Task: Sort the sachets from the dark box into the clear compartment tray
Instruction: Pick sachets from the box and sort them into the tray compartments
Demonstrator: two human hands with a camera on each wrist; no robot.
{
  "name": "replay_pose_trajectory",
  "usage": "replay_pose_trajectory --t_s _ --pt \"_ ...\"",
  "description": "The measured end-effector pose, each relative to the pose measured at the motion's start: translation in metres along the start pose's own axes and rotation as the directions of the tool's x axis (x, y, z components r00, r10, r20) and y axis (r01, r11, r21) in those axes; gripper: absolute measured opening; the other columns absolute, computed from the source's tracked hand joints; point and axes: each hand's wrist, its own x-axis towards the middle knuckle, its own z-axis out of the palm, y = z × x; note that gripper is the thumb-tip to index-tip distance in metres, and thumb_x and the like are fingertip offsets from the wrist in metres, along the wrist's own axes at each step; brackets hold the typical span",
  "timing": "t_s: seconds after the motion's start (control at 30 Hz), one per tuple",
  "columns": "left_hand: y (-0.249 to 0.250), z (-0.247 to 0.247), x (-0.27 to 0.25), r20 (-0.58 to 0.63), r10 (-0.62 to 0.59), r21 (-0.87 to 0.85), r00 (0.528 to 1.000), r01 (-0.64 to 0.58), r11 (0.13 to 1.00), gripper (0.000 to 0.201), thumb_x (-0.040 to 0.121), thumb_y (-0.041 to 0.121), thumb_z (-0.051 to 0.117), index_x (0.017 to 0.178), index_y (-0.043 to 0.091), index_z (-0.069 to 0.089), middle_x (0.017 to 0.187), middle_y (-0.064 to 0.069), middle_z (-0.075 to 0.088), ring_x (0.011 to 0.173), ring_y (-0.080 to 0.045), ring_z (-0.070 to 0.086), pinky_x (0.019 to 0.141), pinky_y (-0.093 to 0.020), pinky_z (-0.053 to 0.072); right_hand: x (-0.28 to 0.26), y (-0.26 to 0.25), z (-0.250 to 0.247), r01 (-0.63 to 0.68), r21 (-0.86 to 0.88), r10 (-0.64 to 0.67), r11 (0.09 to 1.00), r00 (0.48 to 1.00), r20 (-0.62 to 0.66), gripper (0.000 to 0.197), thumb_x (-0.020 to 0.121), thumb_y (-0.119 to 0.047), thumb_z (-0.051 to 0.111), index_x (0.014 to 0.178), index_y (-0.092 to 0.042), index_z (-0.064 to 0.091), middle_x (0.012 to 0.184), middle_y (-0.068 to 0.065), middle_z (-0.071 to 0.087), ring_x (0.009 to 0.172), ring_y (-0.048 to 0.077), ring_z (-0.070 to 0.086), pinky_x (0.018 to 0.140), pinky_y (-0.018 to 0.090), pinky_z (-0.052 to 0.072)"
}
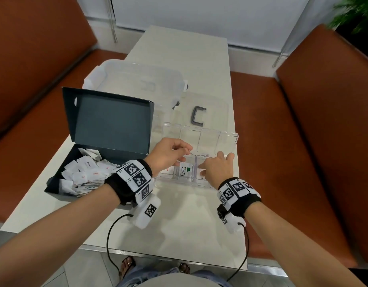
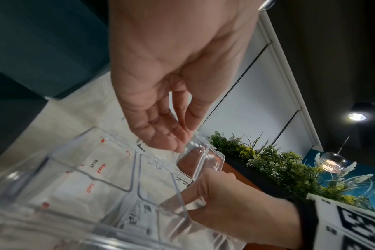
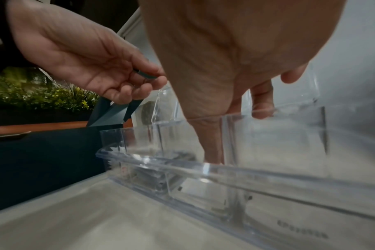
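The dark box stands open at the table's left, with several white sachets heaped inside. To its right sits the clear compartment tray, its lid tipped back. A Stevia sachet lies in the front middle compartment. A red-printed sachet lies in the front left one, also seen in the left wrist view. My left hand hovers over these compartments, fingers loosely curled, holding nothing I can see. My right hand rests on the tray; its thumb reaches down into the front right compartment.
A translucent storage tub stands behind the box. A clear lid with a grey handle lies behind the tray. Orange benches flank the pale table. Cables hang from both wristbands over the near edge.
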Motion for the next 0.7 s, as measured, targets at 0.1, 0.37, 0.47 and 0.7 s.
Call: replay_pose_trajectory --t_s 0.1,0.37,0.47,0.7 --pt "0.001 -0.003 -0.003 -0.001 0.000 -0.005 1.000 0.000 1.000 0.018 0.096 0.010 0.055 0.104 0.014 0.070 0.097 0.000 0.070 0.079 -0.011 0.066 0.059 -0.014 0.051 0.002 -0.002 -0.001 -0.011 -0.037 0.012 0.999 0.999 0.030 0.028 0.089 -0.038 0.058 0.116 -0.036 0.063 0.103 -0.003 0.068 0.113 0.023 0.042 0.093 0.047 0.021" --pt "0.000 -0.011 -0.015 0.007 -0.005 0.010 1.000 0.005 1.000 0.020 0.096 0.009 0.053 0.108 0.009 0.069 0.097 0.000 0.069 0.078 -0.011 0.066 0.062 -0.016 0.052 0.005 -0.006 -0.005 -0.021 -0.041 0.023 0.999 0.999 0.038 0.036 0.082 -0.058 0.060 0.111 -0.038 0.066 0.105 -0.004 0.067 0.114 0.023 0.042 0.095 0.049 0.019" --pt "0.000 -0.018 -0.020 0.001 -0.004 0.011 1.000 0.004 1.000 0.020 0.097 0.009 0.053 0.109 0.008 0.069 0.096 -0.003 0.069 0.075 -0.009 0.065 0.065 -0.020 0.052 0.004 -0.004 -0.007 -0.006 -0.021 0.007 1.000 0.999 0.046 0.039 0.081 -0.062 0.057 0.112 -0.040 0.065 0.104 -0.005 0.066 0.112 0.022 0.042 0.094 0.048 0.019" --pt "0.004 -0.061 -0.036 0.024 0.004 0.030 1.000 -0.004 1.000 0.019 0.098 0.011 0.053 0.108 0.010 0.069 0.095 -0.001 0.069 0.078 -0.010 0.065 0.071 -0.024 0.053 -0.013 -0.001 -0.045 0.006 0.185 0.016 0.983 0.993 -0.117 0.024 0.094 -0.043 0.049 0.110 -0.037 0.067 0.101 -0.011 0.070 0.098 0.017 0.054 0.086 0.041 0.023"
